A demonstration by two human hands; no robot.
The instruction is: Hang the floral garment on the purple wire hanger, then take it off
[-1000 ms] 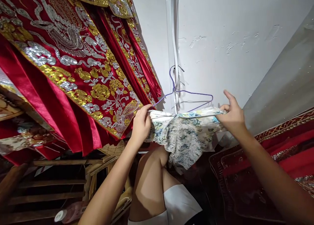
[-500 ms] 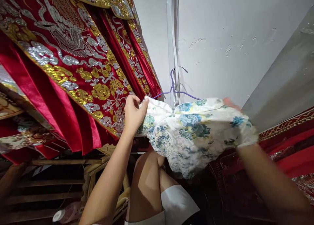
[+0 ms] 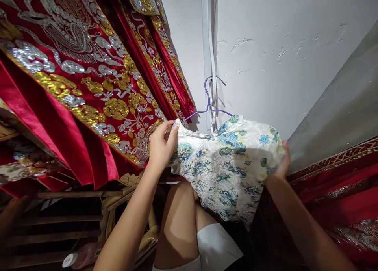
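Observation:
A white blouse with blue and green flowers (image 3: 227, 164) hangs in front of me on a purple wire hanger (image 3: 209, 104). The hanger's hook is up against a white strip on the wall. My left hand (image 3: 162, 143) pinches the blouse at the left shoulder, thumb in front, beside the hanger's left arm. At the blouse's right edge, my right hand (image 3: 282, 162) is closed on the sleeve side, its fingers partly hidden by the cloth. Over the right shoulder the fabric lies spread, covering that end of the hanger.
Red embroidered cloth with gold and silver sequins (image 3: 115, 107) hangs at the left. A bamboo chair (image 3: 71, 216) stands below it, with a white-capped bottle (image 3: 79, 255) by it. More red fabric (image 3: 348, 200) lies at the right. Behind the hanger is a pale wall (image 3: 280, 66).
My right hand has moved down and left to the blouse's side edge. The right shoulder cloth, bunched before, now lies smoother, with the neckline more open. My left hand keeps its pinch.

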